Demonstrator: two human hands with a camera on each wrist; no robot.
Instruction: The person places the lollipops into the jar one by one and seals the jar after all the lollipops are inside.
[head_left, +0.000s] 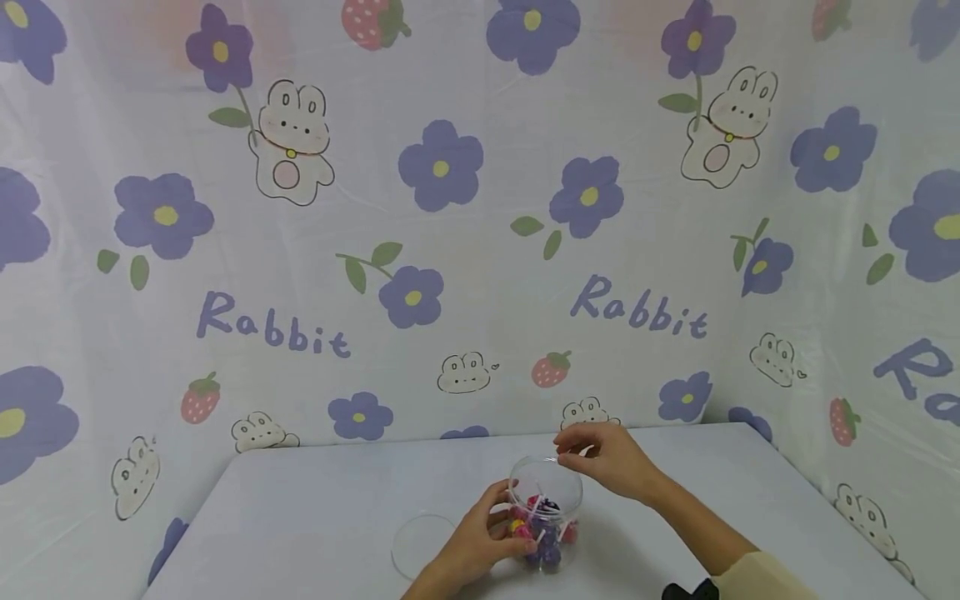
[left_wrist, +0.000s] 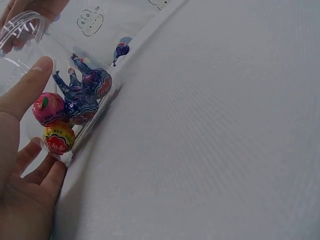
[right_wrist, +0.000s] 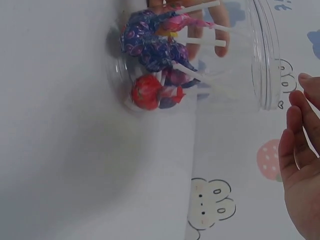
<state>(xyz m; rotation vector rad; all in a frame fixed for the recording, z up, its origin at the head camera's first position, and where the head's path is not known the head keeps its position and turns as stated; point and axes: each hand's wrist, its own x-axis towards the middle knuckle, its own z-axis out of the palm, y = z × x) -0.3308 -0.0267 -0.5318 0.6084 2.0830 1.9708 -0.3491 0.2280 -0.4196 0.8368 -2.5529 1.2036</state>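
Note:
A clear round jar (head_left: pixel 546 487) stands on the white table, its mouth uncovered. Inside lie several wrapped lollipops: dark blue ones (right_wrist: pixel 145 42), a pink one (left_wrist: pixel 49 108), a yellow one (left_wrist: pixel 59 137) and a red one (right_wrist: pixel 146 92), with white sticks pointing towards the mouth. My left hand (head_left: pixel 472 533) grips the jar's side, thumb on the near face and fingers round the wall. At the rim, my right hand (head_left: pixel 603 458) hovers with loosely bent fingers, thumb near the index fingertip. Nothing shows between those fingers in the right wrist view.
A clear round lid (head_left: pixel 425 546) lies flat on the table left of the jar, partly behind the left hand. The white tabletop (head_left: pixel 315 517) meets a curtain (head_left: pixel 495 250) printed with rabbits, flowers and strawberries. A small black object (head_left: pixel 690 590) shows at the lower edge.

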